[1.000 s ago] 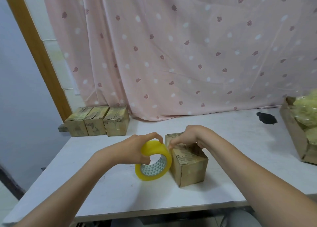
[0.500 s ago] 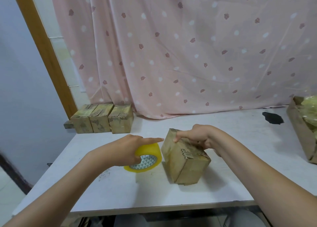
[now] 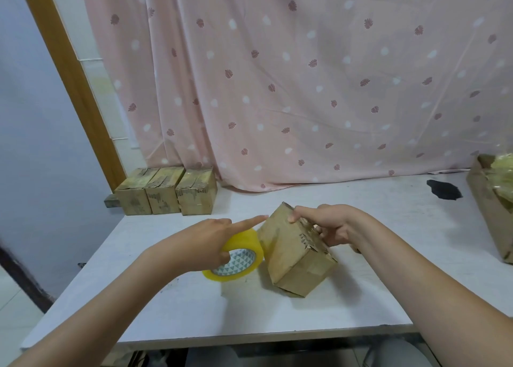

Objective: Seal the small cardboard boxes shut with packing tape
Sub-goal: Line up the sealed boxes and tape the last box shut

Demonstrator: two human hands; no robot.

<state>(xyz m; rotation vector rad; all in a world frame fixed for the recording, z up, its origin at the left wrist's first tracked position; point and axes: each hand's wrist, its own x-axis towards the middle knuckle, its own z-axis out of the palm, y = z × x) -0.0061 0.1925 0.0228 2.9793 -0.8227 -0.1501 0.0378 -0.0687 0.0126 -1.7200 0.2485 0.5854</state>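
L hand (image 3: 205, 241) is gripping tape roll (image 3: 236, 258) at frame centre, forefinger out; R hand (image 3: 330, 227) is pinching tilted box (image 3: 294, 252) w/ thumb on top. Cardboard's looking light, stiff; hold by edges.

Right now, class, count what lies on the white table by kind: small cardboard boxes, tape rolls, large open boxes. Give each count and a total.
Small cardboard boxes: 4, three in a row at the back left and one tilted under the hands
Yellow tape rolls: 1
Large open boxes: 1, at the right edge, partly out of view
Total: 6
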